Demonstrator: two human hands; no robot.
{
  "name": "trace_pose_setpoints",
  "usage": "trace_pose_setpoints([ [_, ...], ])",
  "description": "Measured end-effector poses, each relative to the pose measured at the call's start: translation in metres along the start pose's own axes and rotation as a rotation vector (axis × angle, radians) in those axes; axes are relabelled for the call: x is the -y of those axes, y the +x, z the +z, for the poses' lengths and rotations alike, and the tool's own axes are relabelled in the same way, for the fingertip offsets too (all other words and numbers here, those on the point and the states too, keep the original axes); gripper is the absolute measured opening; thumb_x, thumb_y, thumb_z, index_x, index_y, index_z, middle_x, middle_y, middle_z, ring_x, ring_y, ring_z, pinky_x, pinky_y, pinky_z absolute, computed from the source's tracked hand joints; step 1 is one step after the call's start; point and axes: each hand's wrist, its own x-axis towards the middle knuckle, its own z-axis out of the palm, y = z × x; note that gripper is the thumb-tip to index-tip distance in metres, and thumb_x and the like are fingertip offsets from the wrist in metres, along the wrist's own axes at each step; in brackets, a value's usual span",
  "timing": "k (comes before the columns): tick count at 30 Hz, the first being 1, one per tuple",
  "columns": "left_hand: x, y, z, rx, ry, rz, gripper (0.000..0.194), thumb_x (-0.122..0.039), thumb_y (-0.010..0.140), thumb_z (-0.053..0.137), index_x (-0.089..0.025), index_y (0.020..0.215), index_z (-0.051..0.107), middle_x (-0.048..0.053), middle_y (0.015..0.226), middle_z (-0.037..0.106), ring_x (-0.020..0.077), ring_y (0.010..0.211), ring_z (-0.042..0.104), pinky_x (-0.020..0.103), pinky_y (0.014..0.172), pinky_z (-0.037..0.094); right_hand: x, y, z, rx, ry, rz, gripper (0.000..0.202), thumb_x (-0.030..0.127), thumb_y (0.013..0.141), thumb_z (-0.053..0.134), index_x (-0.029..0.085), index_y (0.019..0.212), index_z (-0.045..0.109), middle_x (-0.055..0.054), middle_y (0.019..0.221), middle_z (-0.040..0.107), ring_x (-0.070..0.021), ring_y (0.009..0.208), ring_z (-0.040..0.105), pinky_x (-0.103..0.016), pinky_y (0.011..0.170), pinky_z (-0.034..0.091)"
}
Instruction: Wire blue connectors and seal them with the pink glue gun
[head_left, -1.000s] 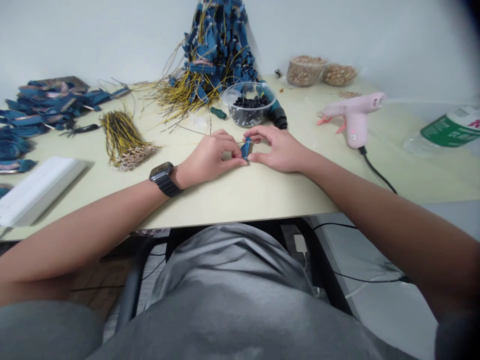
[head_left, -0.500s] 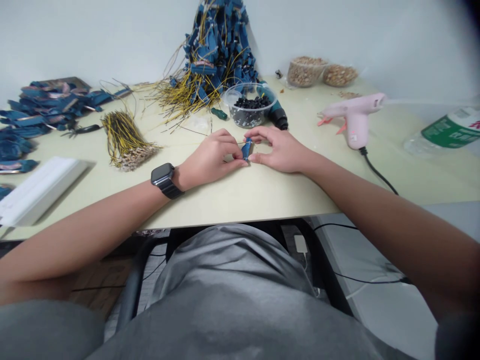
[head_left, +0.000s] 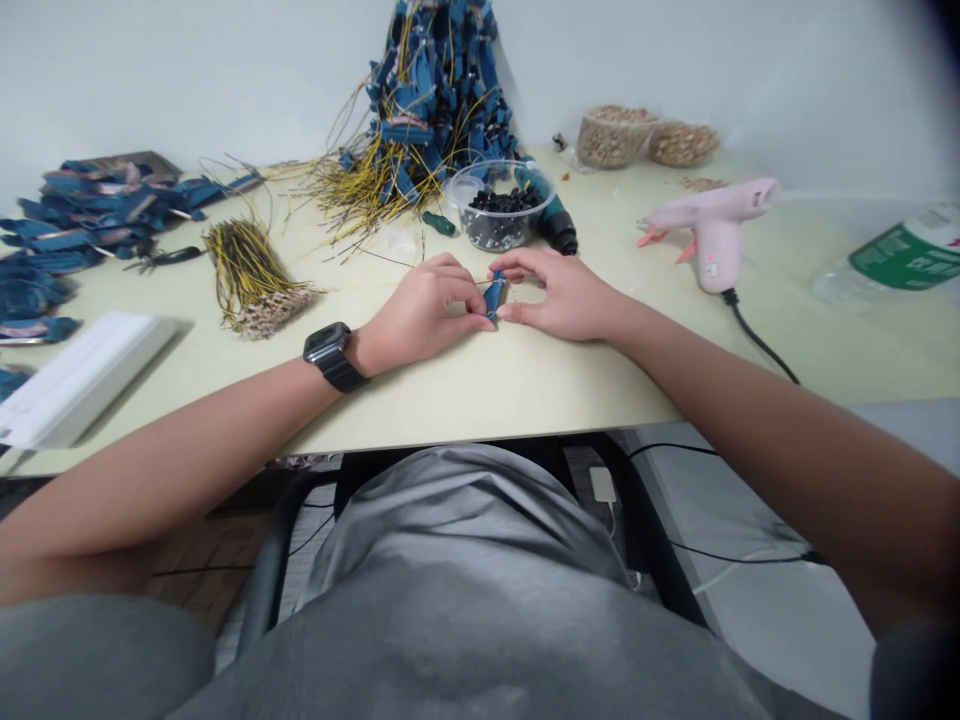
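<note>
A small blue piece is held between my two hands over the pale table, with a thin wire at its upper left side. My left hand, with a dark watch at the wrist, pinches its lower left side between thumb and fingers. On the right side, the thumb and fingertips of my right hand grip its edge. Just behind the hands stands a round clear tub with small black parts in it.
Yellow and black wires lie bundled at the left, near pliers and a white box. Blue pieces are heaped behind. A pink glue gun, its cord and a bottle lie at the right.
The view has shifted slightly. Both hands keep nearly the same place, and the blue piece between them looks a little more tilted.
</note>
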Motion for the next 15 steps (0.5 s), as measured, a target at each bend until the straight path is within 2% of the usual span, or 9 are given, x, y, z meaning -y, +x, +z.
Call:
trace_pose_setpoints([
  [9,0.0029,0.0000,0.0022,-0.024,0.006,-0.032,0.023,-0.039,0.099,0.102,-0.024,0.088,0.089,0.005,0.091,0.085,0.0294,0.101,0.078,0.047,0.102,0.060,-0.0012,0.0002,-0.0007,0.014,0.004,-0.012,0.067,0.042,0.087,0.099,0.030,0.152,0.084,-0.014,0.154,0.082,-0.0426,0.145,0.080,-0.070,0.136,0.059],
  [15,0.0060,-0.0001,0.0031,-0.024,-0.005,-0.030,0.023,-0.039,0.097,0.104,-0.023,0.088,0.089,0.005,0.092,0.086,0.0292,0.102,0.079,0.045,0.100,0.060,0.0006,-0.0001,-0.0008,0.008,0.014,-0.005,0.065,0.039,0.085,0.101,0.032,0.148,0.085,-0.014,0.153,0.083,-0.0450,0.145,0.079,-0.074,0.134,0.059],
])
